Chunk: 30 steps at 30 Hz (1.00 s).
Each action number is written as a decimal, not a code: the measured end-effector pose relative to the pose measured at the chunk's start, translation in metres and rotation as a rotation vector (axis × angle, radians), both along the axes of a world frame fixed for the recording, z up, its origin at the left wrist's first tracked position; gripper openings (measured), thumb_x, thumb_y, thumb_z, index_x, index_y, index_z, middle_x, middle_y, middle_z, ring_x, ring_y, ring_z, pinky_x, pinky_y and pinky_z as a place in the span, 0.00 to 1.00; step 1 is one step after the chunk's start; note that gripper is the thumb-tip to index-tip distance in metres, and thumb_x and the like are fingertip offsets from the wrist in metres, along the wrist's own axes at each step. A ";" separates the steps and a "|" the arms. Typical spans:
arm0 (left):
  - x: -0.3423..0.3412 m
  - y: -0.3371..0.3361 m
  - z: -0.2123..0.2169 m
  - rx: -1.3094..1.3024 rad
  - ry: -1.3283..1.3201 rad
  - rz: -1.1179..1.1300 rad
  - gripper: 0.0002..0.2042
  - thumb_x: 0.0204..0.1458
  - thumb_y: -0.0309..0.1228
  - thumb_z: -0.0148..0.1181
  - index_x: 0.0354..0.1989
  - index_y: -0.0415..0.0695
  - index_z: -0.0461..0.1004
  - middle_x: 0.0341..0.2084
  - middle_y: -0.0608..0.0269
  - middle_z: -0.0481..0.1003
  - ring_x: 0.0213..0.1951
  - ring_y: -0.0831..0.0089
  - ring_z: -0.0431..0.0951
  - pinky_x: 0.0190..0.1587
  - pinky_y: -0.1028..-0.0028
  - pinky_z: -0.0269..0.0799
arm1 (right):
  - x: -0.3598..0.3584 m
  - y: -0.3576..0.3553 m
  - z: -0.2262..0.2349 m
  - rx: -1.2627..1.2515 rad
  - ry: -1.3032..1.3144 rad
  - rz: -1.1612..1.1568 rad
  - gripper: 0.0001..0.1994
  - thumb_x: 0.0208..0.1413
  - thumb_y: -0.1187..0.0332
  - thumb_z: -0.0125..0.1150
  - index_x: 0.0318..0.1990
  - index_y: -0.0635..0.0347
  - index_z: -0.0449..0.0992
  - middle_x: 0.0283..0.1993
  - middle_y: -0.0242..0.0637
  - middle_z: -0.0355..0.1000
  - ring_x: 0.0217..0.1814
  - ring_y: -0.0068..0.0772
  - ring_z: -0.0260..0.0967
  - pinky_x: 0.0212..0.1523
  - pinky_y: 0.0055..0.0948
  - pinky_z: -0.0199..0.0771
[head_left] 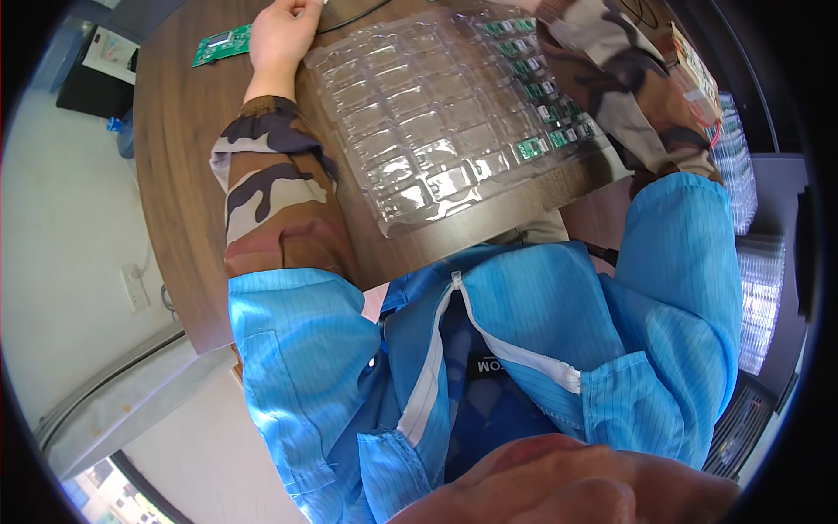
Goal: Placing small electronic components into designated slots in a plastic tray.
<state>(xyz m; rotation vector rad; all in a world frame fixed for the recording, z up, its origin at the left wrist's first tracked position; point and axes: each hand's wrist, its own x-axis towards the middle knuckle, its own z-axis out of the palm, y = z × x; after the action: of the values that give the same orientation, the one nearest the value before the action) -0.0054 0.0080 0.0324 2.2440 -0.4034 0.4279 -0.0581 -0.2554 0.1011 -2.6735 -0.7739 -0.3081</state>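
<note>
My left hand (284,37) is at the far left of the table, its fingers curled closed and partly cut off by the top edge. What they hold, if anything, I cannot make out. A green circuit board (222,46) with a small dark display lies beside this hand, and a black cable (353,16) runs off from its other side. Right of it lies a clear plastic blister tray (419,196) with many pockets. Small green circuit boards (531,147) sit along its right side. My right hand (524,3) barely shows at the top edge, beyond the tray; its fingers are hidden.
The tray rests on a brown wooden table (175,175) and reaches its near edge. At the right stand a box-like device (694,79) with a red wire and stacks of clear trays (761,301). A wall socket (134,290) is at the left.
</note>
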 end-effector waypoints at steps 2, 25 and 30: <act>0.002 -0.011 0.003 -0.019 -0.024 -0.049 0.14 0.41 0.42 0.58 0.28 0.44 0.75 0.17 0.69 0.72 0.22 0.79 0.69 0.28 0.80 0.64 | -0.048 -0.001 0.033 0.022 -0.005 0.030 0.06 0.42 0.70 0.56 0.27 0.63 0.72 0.24 0.40 0.70 0.25 0.34 0.69 0.28 0.28 0.67; -0.004 -0.014 0.006 0.010 -0.001 0.009 0.12 0.41 0.39 0.59 0.28 0.42 0.75 0.17 0.70 0.72 0.22 0.83 0.66 0.28 0.82 0.62 | -0.180 -0.010 0.020 -0.141 0.415 0.128 0.14 0.36 0.75 0.61 0.34 0.61 0.66 0.38 0.37 0.61 0.39 0.43 0.63 0.36 0.34 0.65; -0.004 -0.012 0.006 0.013 -0.013 0.016 0.12 0.40 0.42 0.56 0.26 0.48 0.75 0.18 0.67 0.73 0.24 0.70 0.73 0.29 0.73 0.67 | -0.177 -0.010 0.021 -0.076 0.443 0.143 0.12 0.38 0.73 0.60 0.31 0.61 0.65 0.36 0.38 0.63 0.39 0.42 0.64 0.37 0.35 0.64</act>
<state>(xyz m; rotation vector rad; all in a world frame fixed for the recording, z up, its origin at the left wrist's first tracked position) -0.0095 -0.0044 0.0385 2.2593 -0.3967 0.4495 -0.2352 -0.2651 0.1221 -2.5912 -0.8351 0.3454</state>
